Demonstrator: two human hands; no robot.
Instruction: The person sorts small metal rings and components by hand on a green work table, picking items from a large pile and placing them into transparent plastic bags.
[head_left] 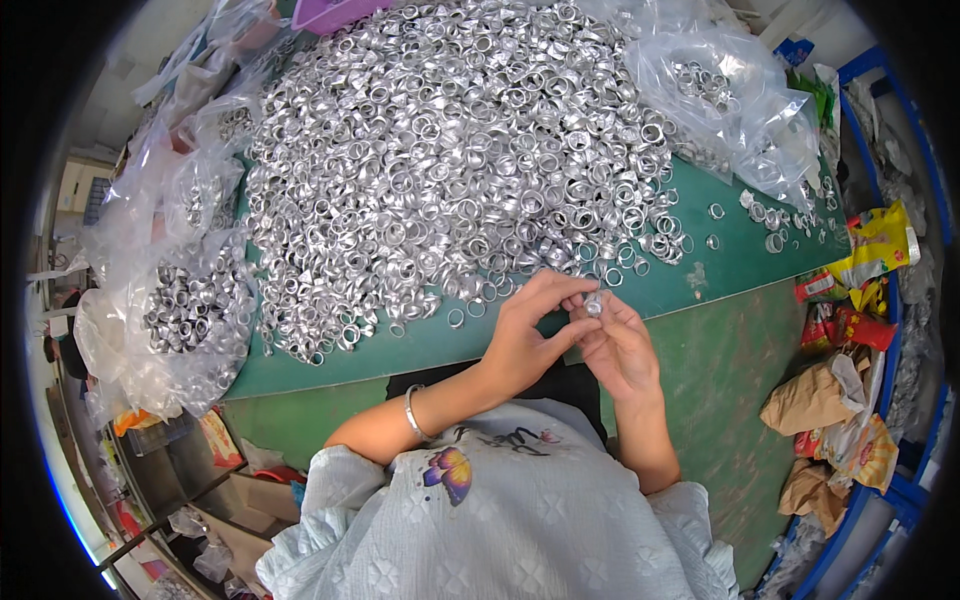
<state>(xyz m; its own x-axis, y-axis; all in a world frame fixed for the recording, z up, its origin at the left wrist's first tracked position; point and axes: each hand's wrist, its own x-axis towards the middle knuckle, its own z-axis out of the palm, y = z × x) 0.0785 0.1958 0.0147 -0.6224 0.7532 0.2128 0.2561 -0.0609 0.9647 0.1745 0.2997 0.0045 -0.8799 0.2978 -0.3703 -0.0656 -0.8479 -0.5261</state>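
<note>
Just over the near edge of the table, my two hands meet around a small silvery ring (593,304). My left hand (525,335) comes in from the left, wearing a metal bangle (411,412) at the wrist, and its thumb and forefinger pinch toward the ring. The fingers of my right hand (622,352) are curled around the ring's other side. Right behind my hands spreads a large heap of silvery metal rings (450,150), with a few loose ones along its near edge.
The heap covers most of the green table (310,375). Clear plastic bags of rings lie at the left (190,310) and the far right (735,100). A purple container (335,12) stands at the back. Right of the table, a blue rack (900,380) stands beside colourful packets and brown paper bags (815,395).
</note>
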